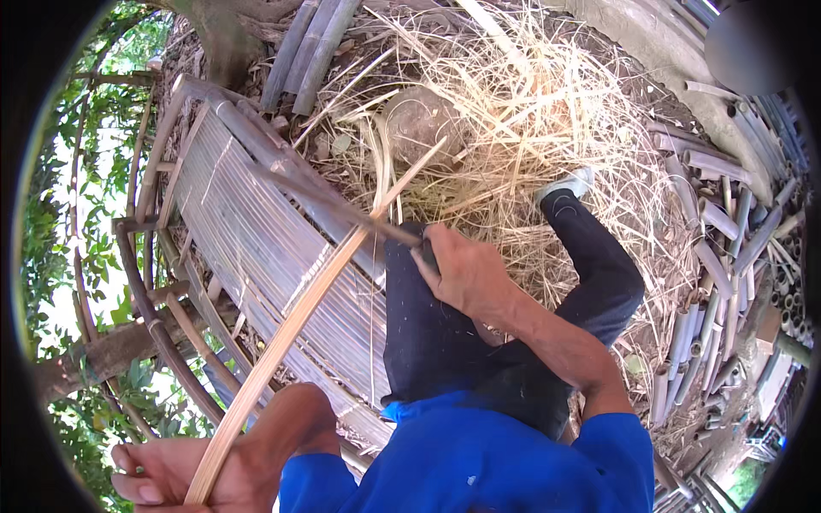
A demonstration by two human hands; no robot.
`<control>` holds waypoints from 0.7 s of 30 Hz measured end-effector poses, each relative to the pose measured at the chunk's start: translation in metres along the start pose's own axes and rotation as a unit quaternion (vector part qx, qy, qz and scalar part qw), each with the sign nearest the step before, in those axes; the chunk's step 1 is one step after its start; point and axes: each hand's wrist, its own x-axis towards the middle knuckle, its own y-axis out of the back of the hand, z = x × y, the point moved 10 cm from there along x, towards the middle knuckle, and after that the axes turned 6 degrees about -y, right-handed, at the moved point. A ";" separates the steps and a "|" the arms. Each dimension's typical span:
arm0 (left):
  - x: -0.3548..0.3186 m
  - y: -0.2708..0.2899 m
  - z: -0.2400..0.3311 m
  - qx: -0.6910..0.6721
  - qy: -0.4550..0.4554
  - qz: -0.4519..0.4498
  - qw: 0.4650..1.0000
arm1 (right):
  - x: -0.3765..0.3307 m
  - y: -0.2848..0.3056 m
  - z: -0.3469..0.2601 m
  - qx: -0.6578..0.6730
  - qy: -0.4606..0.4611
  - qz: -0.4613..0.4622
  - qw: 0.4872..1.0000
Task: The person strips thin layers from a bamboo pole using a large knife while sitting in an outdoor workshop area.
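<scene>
A long pale bamboo strip [274, 350] runs slantwise from the lower left up past my left thigh. Its near end lies across the palm of my left hand [214, 474], whose fingers curl beside it, partly cut off by the lower edge. My right hand [466, 269] is closed around the handle of a long-bladed knife [329, 201]. The blade, a little blurred, points up and left and crosses the strip near its far part. Past the blade the strip's end parts into thinner slivers [380, 162]. The knife's handle is mostly hidden in my fist.
To the left stands a slatted bamboo bench [256, 231], close to my leg. Pale shavings [547, 128] cover the ground ahead, around a rounded stone [419, 124]. Cut bamboo poles [718, 248] are piled along the right. More poles [308, 51] lie at the far left.
</scene>
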 end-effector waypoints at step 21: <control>0.006 0.035 -0.104 0.136 0.000 -0.066 0.988 | 0.074 -0.129 0.294 -0.057 -0.273 -0.079 0.957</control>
